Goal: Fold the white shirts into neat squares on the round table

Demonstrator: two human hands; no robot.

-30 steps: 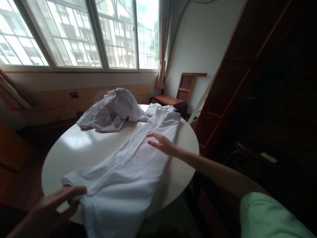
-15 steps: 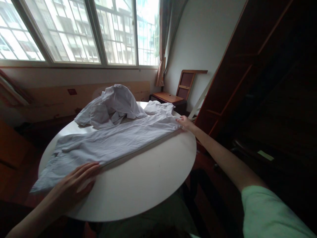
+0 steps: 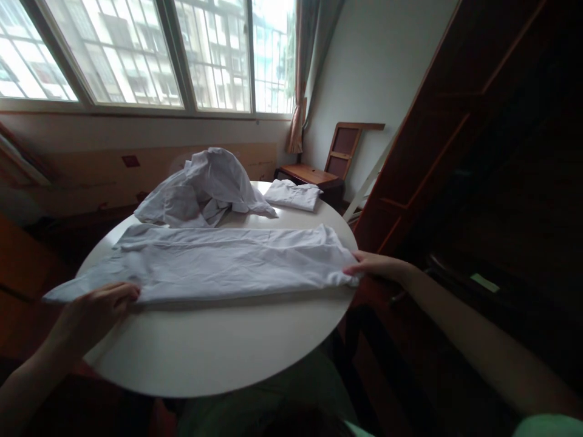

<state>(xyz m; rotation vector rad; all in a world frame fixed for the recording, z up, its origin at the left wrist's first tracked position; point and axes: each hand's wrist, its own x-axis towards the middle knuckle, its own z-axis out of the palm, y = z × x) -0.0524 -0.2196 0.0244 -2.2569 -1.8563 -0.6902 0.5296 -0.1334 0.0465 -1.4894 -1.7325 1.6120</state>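
A person is standing at a round white table (image 3: 218, 358). The near part of the table is bare.

The left hand (image 3: 88, 312) is sitting at about 8 o'clock on the table. Its fingers are curled together and pinching the left end of a long white garment (image 3: 218, 264). The right hand (image 3: 378, 266) is out at about 3 o'clock, right at the table's edge. Its fingers are closed on the right end of the same cloth.

The garment is lying flat across the middle of the table, from 9 o'clock to 3 o'clock. It is folded into 1 long strip. Its left end is hanging a little past the table's rim.

It looks light, thin and floppy. It is creased and would sag if lifted from 1 spot. It looks best to hold it at the 2 ends, as both hands are doing, so it stays straight.

Farther back, at 11 o'clock, a crumpled white shirt (image 3: 207, 188) is lying in a heap. At 1 o'clock a small folded white cloth (image 3: 294, 194) is lying flat, apart from the heap.

Behind the table, a wooden chair (image 3: 337, 161) is standing by the wall, and big windows (image 3: 136, 54) are letting in light.
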